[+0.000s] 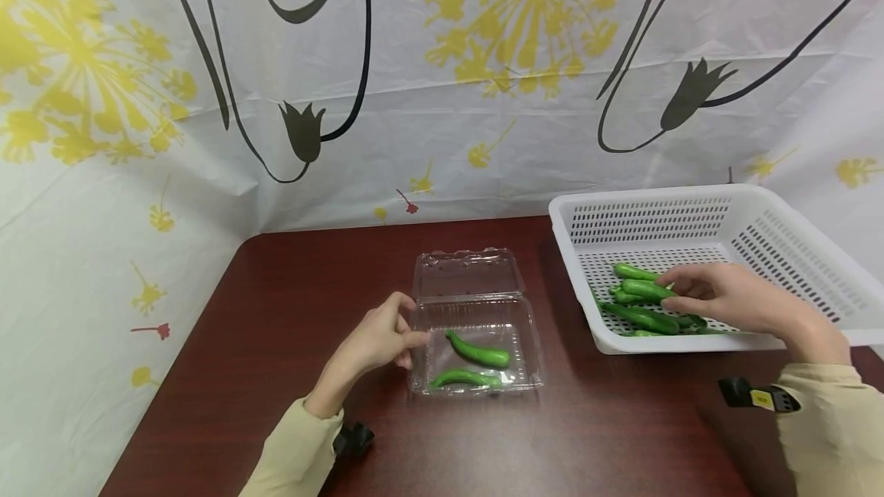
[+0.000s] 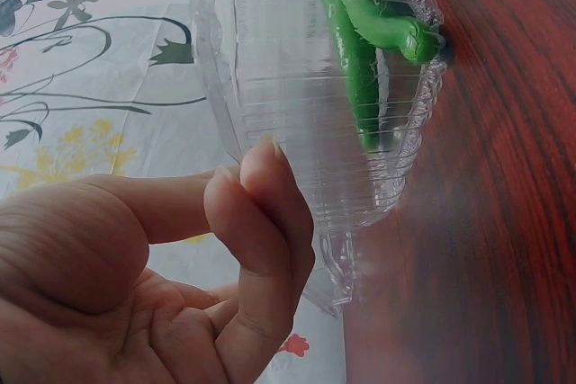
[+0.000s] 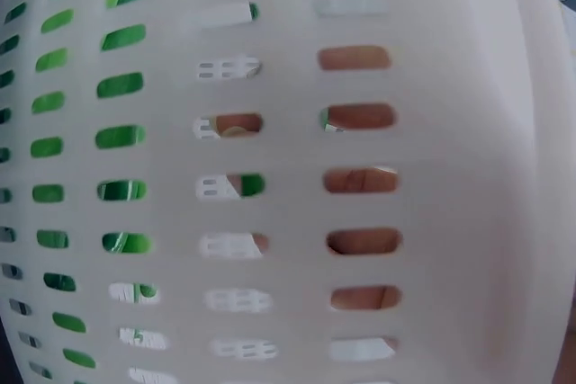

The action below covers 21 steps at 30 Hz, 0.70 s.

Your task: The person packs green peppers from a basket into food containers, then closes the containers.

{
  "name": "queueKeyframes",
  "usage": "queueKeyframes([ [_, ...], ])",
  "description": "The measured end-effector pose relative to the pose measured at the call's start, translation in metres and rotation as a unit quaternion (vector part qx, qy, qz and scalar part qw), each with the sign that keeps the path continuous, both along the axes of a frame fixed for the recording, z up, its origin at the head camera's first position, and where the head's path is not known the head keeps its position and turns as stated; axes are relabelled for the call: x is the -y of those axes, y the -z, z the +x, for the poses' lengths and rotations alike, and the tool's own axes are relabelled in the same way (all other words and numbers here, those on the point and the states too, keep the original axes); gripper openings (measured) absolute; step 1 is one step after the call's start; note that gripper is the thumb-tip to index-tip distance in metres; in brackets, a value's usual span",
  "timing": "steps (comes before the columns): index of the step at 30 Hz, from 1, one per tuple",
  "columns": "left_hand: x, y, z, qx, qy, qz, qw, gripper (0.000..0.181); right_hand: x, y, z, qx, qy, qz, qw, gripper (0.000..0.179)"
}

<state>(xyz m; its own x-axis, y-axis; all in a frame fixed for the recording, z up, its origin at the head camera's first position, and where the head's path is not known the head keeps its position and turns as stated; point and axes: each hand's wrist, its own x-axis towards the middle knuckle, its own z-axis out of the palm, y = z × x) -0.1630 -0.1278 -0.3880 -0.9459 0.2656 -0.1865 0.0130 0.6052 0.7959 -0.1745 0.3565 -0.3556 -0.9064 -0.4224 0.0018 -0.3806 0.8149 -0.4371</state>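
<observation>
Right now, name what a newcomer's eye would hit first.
Probably the large white basket at the right of the head view, with the right hand at its green peppers. Next, the open clear plastic box near the view's middle, on the dark red table, with two peppers inside and the left hand at its left edge.

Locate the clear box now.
Head view, below centre: the clear box sits open on the table, between the left hand at its left edge and the white basket to the right.
</observation>
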Motion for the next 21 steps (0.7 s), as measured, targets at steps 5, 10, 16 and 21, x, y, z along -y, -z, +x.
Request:
queueKeyframes([
  [5, -0.0002, -0.0008, 0.0003, 0.001, 0.000, 0.000, 1.0000, 0.048, 0.0007, -0.0007, 0.0004, -0.015, -0.004, 0.001, 0.9999, 0.029],
  [10, 0.0001, -0.0005, -0.0001, 0.003, 0.001, 0.001, 1.0000, 0.048, 0.0021, -0.0019, 0.0013, -0.023, -0.009, -0.007, 0.9997, 0.028],
  [16, 0.0004, -0.0002, -0.0004, 0.004, 0.001, 0.002, 1.0000, 0.048, 0.0047, -0.0042, 0.0022, -0.029, -0.015, -0.020, 0.9993, 0.029],
  [21, 0.0003, -0.0001, -0.0003, 0.004, 0.002, 0.003, 1.0000, 0.048, 0.0061, -0.0058, 0.0025, -0.056, -0.019, -0.019, 0.9981, 0.027],
])
